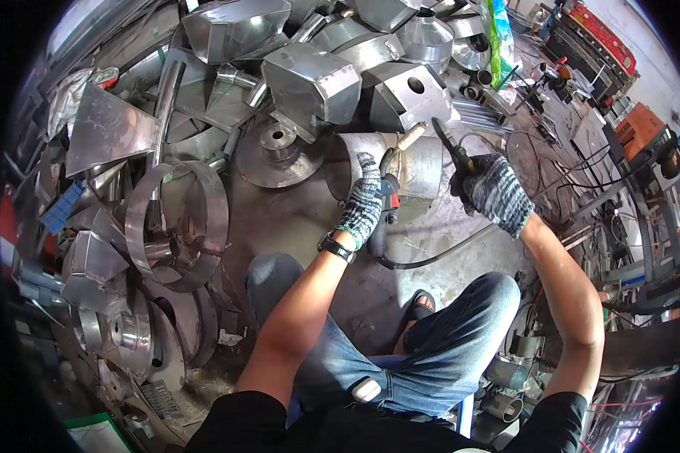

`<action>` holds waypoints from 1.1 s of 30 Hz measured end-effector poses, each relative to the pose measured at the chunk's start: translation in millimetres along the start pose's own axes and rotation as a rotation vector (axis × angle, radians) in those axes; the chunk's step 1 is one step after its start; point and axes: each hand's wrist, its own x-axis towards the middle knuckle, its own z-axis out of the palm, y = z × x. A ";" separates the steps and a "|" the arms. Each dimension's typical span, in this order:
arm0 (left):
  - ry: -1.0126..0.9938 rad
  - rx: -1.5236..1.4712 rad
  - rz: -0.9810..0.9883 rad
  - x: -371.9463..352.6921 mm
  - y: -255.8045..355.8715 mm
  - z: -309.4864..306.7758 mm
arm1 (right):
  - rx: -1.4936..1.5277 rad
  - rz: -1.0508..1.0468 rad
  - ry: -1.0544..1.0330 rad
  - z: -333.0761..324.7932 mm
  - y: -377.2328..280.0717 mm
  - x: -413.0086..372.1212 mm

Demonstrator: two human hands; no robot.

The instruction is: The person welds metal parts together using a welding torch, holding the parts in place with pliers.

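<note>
My left hand point(364, 200), in a grey-and-white knitted glove, is closed round the handle of a welding torch point(391, 195) with a red trigger. The torch's pale nozzle point(412, 137) points up and to the right, in front of a metal cylinder point(425, 167) lying on its side on the floor. A black cable point(449, 255) curves from the handle's lower end to the right. My right hand point(495, 192), gloved alike, grips a dark, long-jawed tool that looks like pliers point(447, 140), its tip pointing up-left close to the nozzle. Much of both tools is hidden by the gloves.
A flanged metal disc point(278, 162) lies left of the cylinder. Sheet-metal hoppers point(311, 83) are piled behind. A large metal ring point(134, 219) and scrap parts crowd the left. Cables and a dark metal frame point(646, 226) stand at the right. My knees flank the floor point(431, 241).
</note>
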 end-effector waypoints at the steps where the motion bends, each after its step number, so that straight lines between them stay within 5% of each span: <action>1: -0.041 -0.066 -0.090 -11.1 15.7 -0.1 | 0.137 0.006 -0.019 -1.1 7.5 6.4; 2: -0.197 -0.067 -0.052 -11.3 18.2 0.6 | 0.141 -0.007 -0.020 -1.3 15.9 14.1; 4: -0.248 0.424 -0.052 -12.6 30.9 -2.7 | 0.223 0.030 -0.048 0.3 36.0 30.9; 5: -0.259 0.787 0.157 -11.2 31.6 5.6 | 0.281 0.039 -0.058 3.5 45.9 37.6; 6: -0.392 0.742 0.344 -21.3 25.4 -3.3 | 0.237 0.049 -0.025 7.5 54.5 42.8; 8: -0.471 0.110 0.048 28.3 -56.2 -1.9 | 0.314 0.037 -0.026 14.6 90.0 56.9; 9: -0.473 0.119 0.049 22.9 -53.8 -0.9 | 0.345 0.028 0.011 21.8 106.0 61.4; 11: -0.356 0.671 0.550 3.4 -37.4 1.6 | 0.485 0.030 0.054 35.4 130.6 59.1; 12: -0.367 0.687 0.545 -1.9 -28.3 5.7 | 0.580 0.083 0.039 41.9 149.7 62.2; 14: -0.171 0.041 -0.054 -8.9 -20.4 12.3 | 0.605 0.167 0.054 45.8 162.4 63.1; 15: -0.304 0.409 0.473 11.9 -58.2 3.5 | 0.414 0.098 0.013 40.1 169.7 64.5; 16: -0.152 0.006 -0.081 -17.9 -11.3 16.3 | 0.222 0.034 -0.027 35.9 177.2 61.4; 18: -0.133 -0.025 -0.141 -19.4 -5.1 22.7 | -0.026 -0.149 0.086 32.9 180.1 64.9; 22: -0.148 0.079 -0.144 -7.8 -25.9 26.1 | -0.276 -0.178 0.142 21.1 139.9 47.0; 25: -0.138 0.064 -0.214 -13.6 -21.7 32.2 | -0.271 -0.328 0.124 30.7 163.2 63.4; 33: -0.166 -0.032 -0.244 -25.7 -43.2 34.9 | -0.406 -0.314 0.067 35.5 140.6 64.6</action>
